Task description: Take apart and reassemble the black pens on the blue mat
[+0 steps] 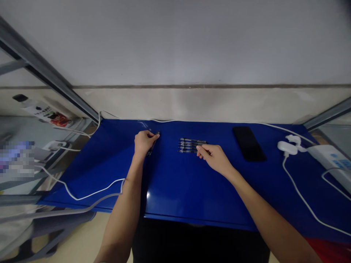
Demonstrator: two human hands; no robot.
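Observation:
Several dark pens (pixel 188 144) lie side by side in a row on the blue tabletop (pixel 175 190), their tips toward the left. My right hand (pixel 210 155) is closed in a pinch at the right end of the row, on one of the lower pens; its fingers hide that end. To the left, my left hand (pixel 144 143) pinches another dark pen (pixel 151 147), which slants from upper right to lower left under the fingers. Whether that pen touches the table I cannot tell.
Right of the pens lies a black phone (pixel 249 144). Farther right are a white charger (pixel 287 147) and a white power strip (pixel 333 160) with cables. A white cable (pixel 95 191) crosses the left side by my forearm. A bottle (pixel 44 111) stands beyond the left frame post.

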